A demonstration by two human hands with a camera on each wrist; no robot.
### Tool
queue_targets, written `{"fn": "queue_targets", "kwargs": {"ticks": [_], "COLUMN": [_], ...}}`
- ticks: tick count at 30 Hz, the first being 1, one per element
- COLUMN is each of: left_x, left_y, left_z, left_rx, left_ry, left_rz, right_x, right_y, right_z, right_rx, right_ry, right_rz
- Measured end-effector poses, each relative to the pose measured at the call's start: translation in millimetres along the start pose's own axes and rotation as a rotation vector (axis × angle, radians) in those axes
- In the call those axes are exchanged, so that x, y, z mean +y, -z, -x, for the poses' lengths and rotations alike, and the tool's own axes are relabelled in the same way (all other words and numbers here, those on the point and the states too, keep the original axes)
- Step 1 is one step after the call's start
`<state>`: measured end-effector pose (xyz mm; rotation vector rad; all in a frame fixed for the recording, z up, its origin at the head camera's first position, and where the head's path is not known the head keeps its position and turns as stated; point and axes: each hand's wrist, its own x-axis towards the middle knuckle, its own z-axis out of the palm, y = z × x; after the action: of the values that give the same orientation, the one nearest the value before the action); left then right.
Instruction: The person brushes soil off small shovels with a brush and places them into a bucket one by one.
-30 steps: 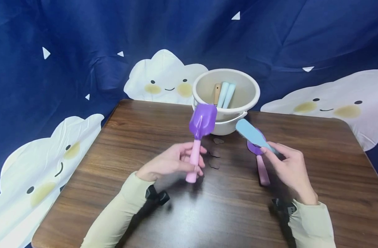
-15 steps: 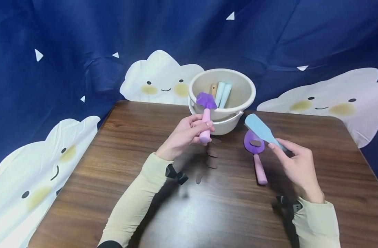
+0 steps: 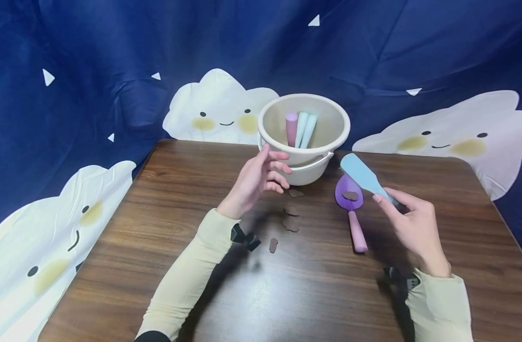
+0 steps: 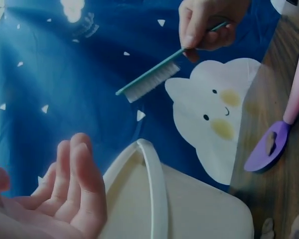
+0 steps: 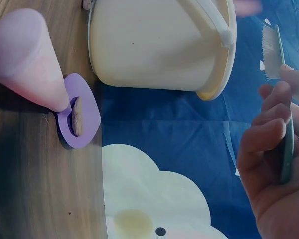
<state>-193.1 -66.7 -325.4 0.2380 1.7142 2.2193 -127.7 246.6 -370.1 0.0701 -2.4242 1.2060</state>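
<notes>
My left hand (image 3: 258,178) is raised in front of the cream bucket (image 3: 342,135), fingers spread loosely and holding nothing. A pink handle (image 3: 291,129) and two light blue handles (image 3: 305,129) stick up inside the bucket; their lower ends are hidden. My right hand (image 3: 415,221) pinches a light blue brush (image 3: 360,173) by its handle. White bristles (image 4: 154,82) show along its underside in the left wrist view. Below the brush, a purple scoop (image 3: 341,192) with a pink handle lies on the table, bearing a flat brown piece (image 5: 76,117).
Several flat brown pieces (image 3: 291,225) lie in a row on the wooden table (image 3: 192,190) before the bucket. The bucket's white carrying handle (image 3: 316,164) hangs down its front. A blue curtain (image 3: 209,38) with cloud faces surrounds the table's far and left edges.
My left hand carried a purple-bladed, pink-handled shovel to the bucket and let it go inside. The right hand still holds the brush, moved slightly away from above the scoop.
</notes>
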Motion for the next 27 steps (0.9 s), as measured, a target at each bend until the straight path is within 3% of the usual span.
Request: {"fn": "queue_targets", "kwargs": {"ticks": [6, 10, 13, 20, 24, 27], "left_x": [-13.1, -33.9, -57.7, -114.7, -131.8, -139.3], "left_y": [-5.6, -16.7, -31.4, -76.5, -95.2, -103.3], "left_z": [1.4, -0.2, -1.6, -1.0, 0.3, 0.8], "left_rx": [0.022, -0.057, -0.134, -0.267, -0.277, -0.248], "left_ry": [0.081, 0.187, 0.27, 0.482, 0.577, 0.645], "left_rz": [-0.14, -0.212, -0.225, -0.098, 0.033, 0.158], "right_x": [-2, 0, 4, 15, 19, 21], "right_y": [8, 12, 12, 11, 10, 10], "right_z": [-5.8, -11.2, -15.1, -18.1, -16.4, -14.8], "right_rx": [0.014, 0.025, 0.025, 0.017, -0.003, -0.022], "right_ry": [-0.003, -0.027, -0.061, -0.146, -0.165, -0.163], "right_rz": [0.003, 0.002, -0.002, -0.014, -0.016, -0.001]}}
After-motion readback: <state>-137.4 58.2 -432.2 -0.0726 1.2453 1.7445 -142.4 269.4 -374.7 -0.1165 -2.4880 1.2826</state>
